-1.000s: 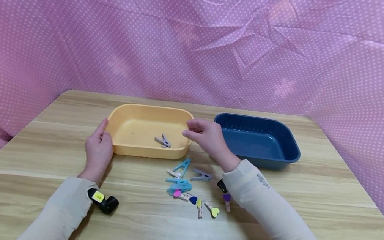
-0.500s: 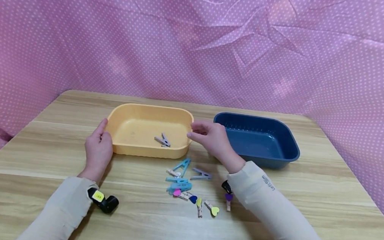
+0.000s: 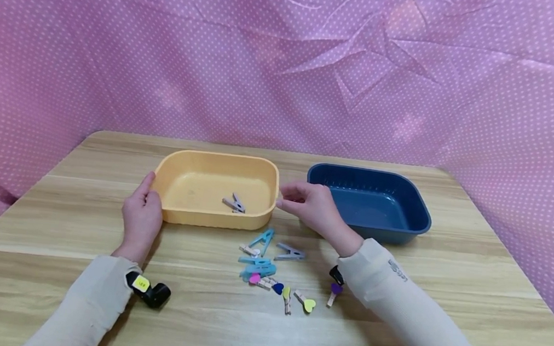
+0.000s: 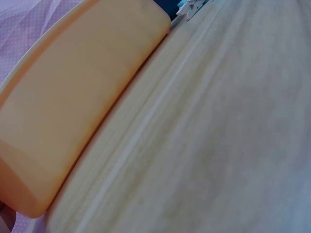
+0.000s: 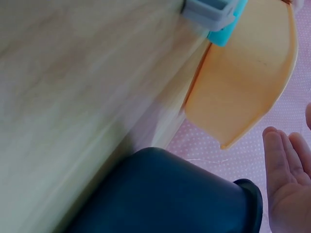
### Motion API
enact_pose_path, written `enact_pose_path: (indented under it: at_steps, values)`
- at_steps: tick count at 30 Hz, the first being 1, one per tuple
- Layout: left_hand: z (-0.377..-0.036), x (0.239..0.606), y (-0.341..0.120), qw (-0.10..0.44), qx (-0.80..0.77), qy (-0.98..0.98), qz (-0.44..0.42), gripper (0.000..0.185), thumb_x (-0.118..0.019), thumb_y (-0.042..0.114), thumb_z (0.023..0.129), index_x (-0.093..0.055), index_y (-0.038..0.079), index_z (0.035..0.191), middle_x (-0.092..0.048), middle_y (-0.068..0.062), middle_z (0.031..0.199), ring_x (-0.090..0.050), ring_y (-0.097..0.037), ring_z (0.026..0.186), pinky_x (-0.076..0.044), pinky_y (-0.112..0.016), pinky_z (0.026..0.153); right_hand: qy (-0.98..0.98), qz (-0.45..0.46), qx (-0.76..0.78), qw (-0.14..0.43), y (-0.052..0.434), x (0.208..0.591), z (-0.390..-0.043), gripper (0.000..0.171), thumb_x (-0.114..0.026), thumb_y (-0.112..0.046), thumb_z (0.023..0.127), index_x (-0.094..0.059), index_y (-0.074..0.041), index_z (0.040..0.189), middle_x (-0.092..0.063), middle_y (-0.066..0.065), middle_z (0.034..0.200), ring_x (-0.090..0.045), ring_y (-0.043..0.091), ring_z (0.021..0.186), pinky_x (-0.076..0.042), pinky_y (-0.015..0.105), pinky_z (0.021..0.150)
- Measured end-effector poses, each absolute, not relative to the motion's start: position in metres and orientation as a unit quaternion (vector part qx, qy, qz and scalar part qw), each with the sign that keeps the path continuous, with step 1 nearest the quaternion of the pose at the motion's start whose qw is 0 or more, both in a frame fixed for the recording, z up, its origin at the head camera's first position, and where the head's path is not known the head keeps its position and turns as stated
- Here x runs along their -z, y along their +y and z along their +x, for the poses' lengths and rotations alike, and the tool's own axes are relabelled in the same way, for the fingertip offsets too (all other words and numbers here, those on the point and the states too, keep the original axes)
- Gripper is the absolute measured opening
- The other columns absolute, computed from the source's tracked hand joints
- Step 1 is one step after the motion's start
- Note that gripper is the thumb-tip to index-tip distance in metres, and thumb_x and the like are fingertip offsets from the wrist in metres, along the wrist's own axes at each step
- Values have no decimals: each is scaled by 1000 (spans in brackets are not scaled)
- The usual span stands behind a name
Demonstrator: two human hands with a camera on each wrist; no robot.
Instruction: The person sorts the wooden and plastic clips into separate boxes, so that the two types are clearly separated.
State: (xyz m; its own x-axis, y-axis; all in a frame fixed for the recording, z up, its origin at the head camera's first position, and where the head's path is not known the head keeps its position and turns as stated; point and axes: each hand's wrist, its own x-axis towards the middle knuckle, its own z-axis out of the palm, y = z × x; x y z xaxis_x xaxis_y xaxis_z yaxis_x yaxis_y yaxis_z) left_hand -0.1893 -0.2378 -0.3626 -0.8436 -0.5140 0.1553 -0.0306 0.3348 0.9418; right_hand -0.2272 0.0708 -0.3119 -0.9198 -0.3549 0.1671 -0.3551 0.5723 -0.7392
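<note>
My left hand [image 3: 142, 216] rests against the left side of the yellow basin [image 3: 213, 219], its index finger lying straight along the wall. In the left wrist view only a bit of a finger [image 4: 7, 218] shows by the basin's corner. Inside that basin lies a grey clothespin [image 3: 236, 203]. My right hand [image 3: 315, 209] hovers between the two basins near the yellow one's right rim, its extended fingers holding nothing. Below on the table lie another grey clothespin [image 3: 291, 252], several blue clothespins [image 3: 263, 240] and several small wooden clips with coloured hearts [image 3: 305, 302].
A dark blue basin [image 3: 412, 234] stands at the right, just beyond my right hand. The wooden table [image 3: 194, 325] is backed by a pink dotted cloth [image 3: 284, 86]. Each wrist carries a small black camera [image 3: 150, 294].
My right hand has drawn back to the right and slightly toward me, away from over the yellow basin's right rim. My left hand and the clothespins have stayed put.
</note>
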Motion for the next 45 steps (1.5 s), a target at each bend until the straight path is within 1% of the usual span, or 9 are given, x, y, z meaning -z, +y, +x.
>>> enact_pose_path:
  at_steps: [4,9,11,21,29,37,45]
  values:
    - [-189,364,-238,220,552,-785,174,45,-30,13,97,-38,14,141,-35,3,145,-31,-10,132,-29,-29,109,-891,209,-404,-4,74,312,-225,29,-69,-23,83,-68,-9,109,-69,5,99,-63,15,89,-54,30,78]
    - [-189,365,-239,215,556,-782,183,46,-29,14,96,-38,18,140,-35,5,144,-31,-7,131,-29,-26,108,-890,221,-398,-11,78,312,-222,30,-70,-19,82,-67,-5,109,-69,9,102,-64,17,90,-54,32,79]
    - [-189,365,-239,214,555,-782,185,46,-29,14,96,-38,19,141,-35,5,145,-30,-6,131,-29,-26,108,-892,225,-392,-12,81,313,-220,30,-70,-19,82,-67,-5,108,-69,10,102,-64,17,90,-54,32,79]
    - [-189,365,-239,215,556,-783,179,45,-29,13,96,-38,18,141,-35,5,145,-29,-7,132,-29,-27,108,-895,244,-372,-24,95,314,-213,28,-71,-20,81,-68,-7,106,-68,10,101,-63,15,86,-54,28,77]
    - [-187,364,-238,219,558,-780,180,45,-30,12,96,-39,18,140,-35,3,144,-30,-9,132,-28,-28,109,-894,257,-365,-35,101,317,-207,30,-72,-16,80,-67,-3,107,-69,11,100,-64,16,87,-54,28,76]
    - [-189,365,-239,211,561,-780,182,45,-30,13,96,-38,19,140,-34,6,145,-28,-7,133,-27,-26,109,-894,266,-359,-44,105,319,-202,29,-71,-13,81,-67,-2,107,-69,11,100,-64,15,87,-54,28,76]
    - [-189,364,-240,220,551,-787,169,46,-29,14,96,-37,16,141,-34,5,145,-29,-7,132,-28,-29,109,-893,262,-359,-65,106,321,-198,29,-71,-13,81,-68,-3,108,-69,10,99,-63,13,85,-54,27,77]
